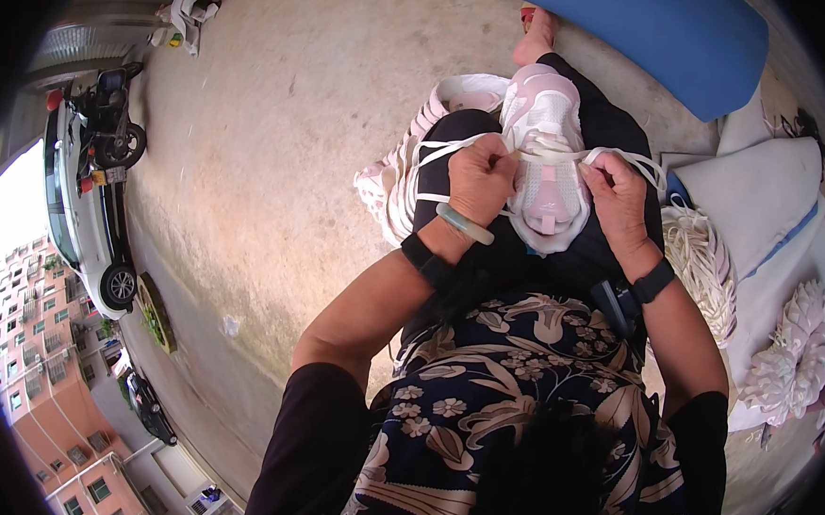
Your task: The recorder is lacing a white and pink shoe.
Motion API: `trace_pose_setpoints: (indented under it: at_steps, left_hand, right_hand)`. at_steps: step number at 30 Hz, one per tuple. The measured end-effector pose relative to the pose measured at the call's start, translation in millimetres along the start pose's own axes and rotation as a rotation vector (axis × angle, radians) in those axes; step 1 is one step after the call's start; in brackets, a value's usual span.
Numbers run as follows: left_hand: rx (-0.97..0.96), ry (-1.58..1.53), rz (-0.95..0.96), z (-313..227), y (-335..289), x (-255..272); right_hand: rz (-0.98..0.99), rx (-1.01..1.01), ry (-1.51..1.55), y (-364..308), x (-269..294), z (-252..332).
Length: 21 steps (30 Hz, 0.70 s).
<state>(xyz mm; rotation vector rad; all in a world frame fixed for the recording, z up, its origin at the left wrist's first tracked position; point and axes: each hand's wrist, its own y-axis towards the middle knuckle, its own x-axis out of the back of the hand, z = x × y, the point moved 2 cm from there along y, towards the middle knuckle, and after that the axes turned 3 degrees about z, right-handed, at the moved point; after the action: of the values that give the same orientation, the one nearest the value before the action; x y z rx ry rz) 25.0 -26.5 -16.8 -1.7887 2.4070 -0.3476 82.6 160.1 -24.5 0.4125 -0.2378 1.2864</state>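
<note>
Head view shows your two bare hands at work over a pink-and-white sneaker (547, 185). It lies in front of you, between your knees, with one end near you and the other end far. Your left hand (482, 179) is at its left side, pinching a flat white lace (450, 147) between thumb and fingers. Your right hand (619, 197) is at the right side, and it pinches the lace too. The lace goes straight across the top of the shoe from hand to hand. Loose bits of it hang out past both hands, left and right.

You wear a pale bracelet (465, 223) on your left wrist, with a black band (424, 260) just behind it. Another black band (654, 280) goes around your right wrist. Your apron (509, 377) is dark with pale flowers.

By your left knee sits a long row of pink-and-white shoe parts (393, 190), packed close together. To your right is a heap of white laces (701, 252), and farther right is a white and pale pink bundle (789, 351). A big blue mat (662, 41) is at the far right. Well off to the left are a motorbike (113, 126) and a white car (89, 219).
</note>
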Motion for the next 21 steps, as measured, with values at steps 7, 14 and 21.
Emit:
trace_pose_setpoints:
  at_steps: [7, 14, 21]
  left_hand:
    - [-0.206, 0.457, -0.043, 2.8, 9.9, 0.8]
    - [-0.493, 0.767, 0.022, -27.1, -23.5, 1.3]
    - [-0.356, 0.846, 0.11, -26.0, -22.0, 2.6]
  right_hand:
    - [0.009, -0.101, -0.023, -0.5, 0.5, -0.7]
    - [-0.003, 0.081, -0.083, 0.1, 10.3, 41.7]
    - [0.21, 0.439, -0.482, 7.7, -27.0, 58.3]
